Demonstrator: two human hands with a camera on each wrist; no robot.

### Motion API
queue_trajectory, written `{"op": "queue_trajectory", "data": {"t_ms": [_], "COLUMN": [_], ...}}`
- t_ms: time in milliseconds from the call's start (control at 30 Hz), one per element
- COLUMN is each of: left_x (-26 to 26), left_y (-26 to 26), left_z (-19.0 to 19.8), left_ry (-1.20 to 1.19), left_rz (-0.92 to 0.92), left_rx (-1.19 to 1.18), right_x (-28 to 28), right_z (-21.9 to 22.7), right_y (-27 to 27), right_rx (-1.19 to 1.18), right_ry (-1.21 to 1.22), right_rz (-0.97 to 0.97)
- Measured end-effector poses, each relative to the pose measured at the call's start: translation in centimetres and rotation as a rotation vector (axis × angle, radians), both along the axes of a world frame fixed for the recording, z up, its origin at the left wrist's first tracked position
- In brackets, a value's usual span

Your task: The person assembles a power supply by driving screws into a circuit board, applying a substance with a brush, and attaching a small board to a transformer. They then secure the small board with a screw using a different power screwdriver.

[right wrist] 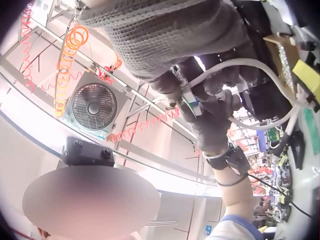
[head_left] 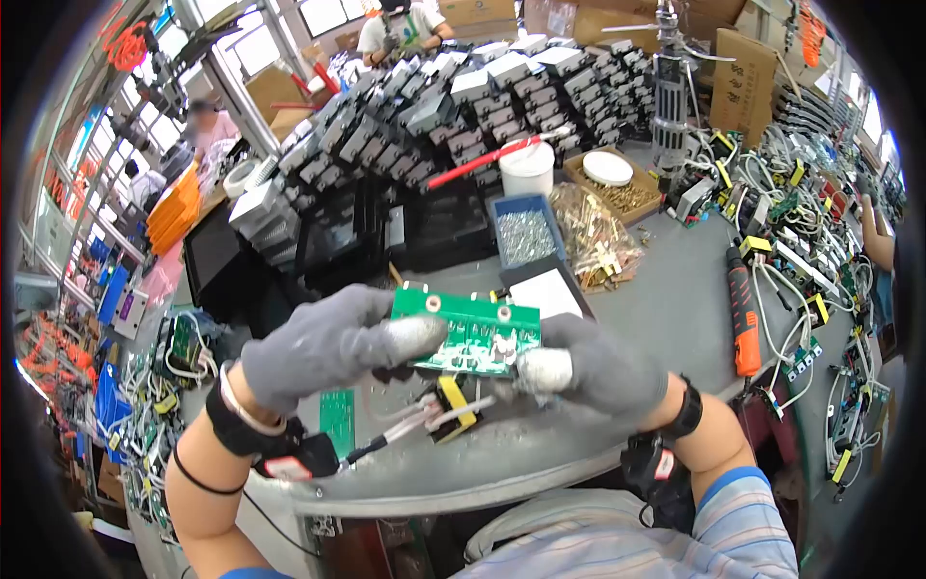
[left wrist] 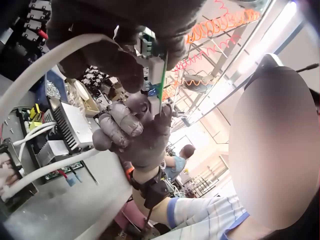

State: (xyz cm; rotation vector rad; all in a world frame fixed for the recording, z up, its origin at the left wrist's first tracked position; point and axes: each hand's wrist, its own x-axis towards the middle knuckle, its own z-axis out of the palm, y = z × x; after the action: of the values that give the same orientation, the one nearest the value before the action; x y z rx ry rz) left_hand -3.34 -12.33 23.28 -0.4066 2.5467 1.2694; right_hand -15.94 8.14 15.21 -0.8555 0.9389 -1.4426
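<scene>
Both hands wear grey gloves and hold a green circuit board [head_left: 468, 333] up above the grey table, its soldered face toward the head camera. My left hand [head_left: 323, 343] grips the board's left end, thumb across the face. At the right end my right hand [head_left: 603, 367] pinches it, thumb near the lower corner. In the left wrist view the board [left wrist: 164, 82] is seen edge-on, with white and blue parts on its far side. White cables and a yellow-wrapped component [head_left: 456, 400] hang or lie just below the board; which, I cannot tell. Another green board [head_left: 338, 423] lies flat near my left wrist.
Stacked black and silver housings [head_left: 473, 87] fill the back. A blue bin of screws [head_left: 526, 232], a white tub [head_left: 527, 169] and a bag of brass parts [head_left: 598, 241] stand behind the hands. An orange-black screwdriver [head_left: 744, 314] lies right, beside wired boards [head_left: 805, 212]. People are in the background.
</scene>
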Motion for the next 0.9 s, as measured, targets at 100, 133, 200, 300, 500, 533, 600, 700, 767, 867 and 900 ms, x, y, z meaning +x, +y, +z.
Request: {"op": "queue_trajectory", "data": {"t_ms": [100,133,200,300,500,533,600,700,767,867,900], "left_x": [-0.3,-0.5,-0.9,-1.8,-3.3,-3.7,-3.3,-1.7,-0.2,0.5,0.1], "left_y": [-1.0,-0.9,-1.2,-1.8,-3.4,-3.8,-4.1,-2.9,-2.5,-1.9,-1.8], "left_z": [-1.3,-1.3,-1.7,-1.6,-4.7,-5.4,-5.6,-4.9,-6.9,-8.3,-7.8], "left_ry": [-0.055,0.004,0.123,-0.064,-0.013,0.035,0.174,0.304,0.134,0.211,0.341], "left_rz": [0.086,0.097,0.044,0.063,0.060,0.119,0.059,0.040,0.091,0.088,0.115], "left_rx": [-0.028,-0.009,-0.015,-0.052,0.006,0.085,-0.059,0.138,0.404,0.406,0.104], "right_x": [-0.8,-0.9,-1.7,-2.2,-3.9,-4.6,-4.3,-4.1,-4.5,-4.2,-3.4], "right_z": [-1.0,-1.1,-1.2,-1.8,-3.2,-3.8,-3.7,-4.1,-4.4,-4.3,-3.1], "right_y": [-1.5,-1.7,-2.1,-2.7,-3.5,-3.8,-4.1,-3.5,-3.0,-2.2,-1.6], "right_rx": [0.060,0.066,0.080,0.108,0.123,0.142,0.155,0.108,0.070,-0.031,-0.026], "right_ry": [0.146,0.016,0.124,0.145,0.223,0.100,-0.073,-0.240,-0.258,-0.216,-0.211], "right_rz": [-0.132,-0.160,-0.148,-0.154,-0.188,-0.134,-0.196,-0.260,-0.293,-0.404,-0.402]}}
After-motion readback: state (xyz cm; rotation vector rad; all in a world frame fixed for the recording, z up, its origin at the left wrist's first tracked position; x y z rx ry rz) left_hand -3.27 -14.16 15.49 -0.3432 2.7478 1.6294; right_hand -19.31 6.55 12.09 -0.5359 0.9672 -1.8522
